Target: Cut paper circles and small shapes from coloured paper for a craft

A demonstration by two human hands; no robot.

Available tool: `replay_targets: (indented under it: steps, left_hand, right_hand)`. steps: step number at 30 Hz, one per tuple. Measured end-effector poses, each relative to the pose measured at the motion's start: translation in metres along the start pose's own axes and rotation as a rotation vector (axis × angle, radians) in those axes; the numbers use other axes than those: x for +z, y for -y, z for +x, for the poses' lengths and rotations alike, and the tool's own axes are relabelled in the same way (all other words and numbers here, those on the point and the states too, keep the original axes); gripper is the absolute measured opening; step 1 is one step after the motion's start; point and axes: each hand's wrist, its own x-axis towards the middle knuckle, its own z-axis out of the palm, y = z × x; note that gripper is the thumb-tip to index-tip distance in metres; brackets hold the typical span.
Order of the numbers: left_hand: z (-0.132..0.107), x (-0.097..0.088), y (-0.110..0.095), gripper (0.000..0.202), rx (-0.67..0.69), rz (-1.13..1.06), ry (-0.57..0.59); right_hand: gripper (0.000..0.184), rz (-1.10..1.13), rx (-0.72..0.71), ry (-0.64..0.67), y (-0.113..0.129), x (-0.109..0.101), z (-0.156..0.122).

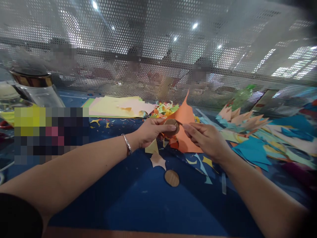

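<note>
The left hand (148,134) has its grip closed on a brown disc (173,131), thumb across its face, in front of an orange sheet of paper (185,114) above the surface (148,208). The right hand (206,140) pinches a thin dark stick (179,122) in its grip, the tip at the disc's upper edge. A second brown disc (172,178) lies nearer on the surface, beside a pale paper scrap (158,161). Behind the left hand lies a paper stack (114,107).

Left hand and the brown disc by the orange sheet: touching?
Touching. The head view shows it: the left hand has its thumb laid across the face of the brown disc.
</note>
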Motion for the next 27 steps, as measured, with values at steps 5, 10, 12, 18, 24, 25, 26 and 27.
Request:
replay_targets:
  steps: [5,10,12,18,24,25,26,27]
  left_hand:
    - [0.0002,-0.0020,-0.0022,0.017,-0.031,-0.003,0.035]
    - [0.0022,-0.0055,-0.0034,0.020,-0.024,-0.033,0.079]
    - [0.0026,-0.0063,-0.0039,0.021,-0.031,-0.043,0.092]
    - [0.0013,-0.0065,-0.0065,0.017,-0.075,-0.043,0.116]
    - [0.0007,-0.0045,-0.0089,0.019,-0.048,-0.067,0.104]
    - [0.0009,-0.0046,-0.0092,0.020,-0.049,-0.072,0.109]
    - [0.0011,-0.0049,-0.0095,0.020,-0.052,-0.073,0.115]
    - [0.0014,-0.0053,-0.0098,0.021,-0.057,-0.070,0.123]
  right_hand:
    - [0.050,-0.006,-0.016,0.002,0.0020,0.0002,0.0002]
    - [0.051,-0.022,-0.034,0.003,0.0020,-0.0010,-0.0002]
    - [0.051,-0.029,-0.041,0.003,-0.0001,-0.0012,0.0002]
    - [0.050,-0.016,-0.052,0.016,-0.0033,-0.0006,0.0008]
    - [0.052,-0.021,-0.023,0.022,-0.0023,-0.0003,0.0002]
    - [0.052,-0.020,-0.013,0.022,-0.0025,-0.0002,0.0002]
    - [0.052,-0.020,-0.001,0.024,-0.0026,0.0000,0.0002]
    - [0.052,-0.021,0.009,0.022,-0.0028,0.0001,0.0003]
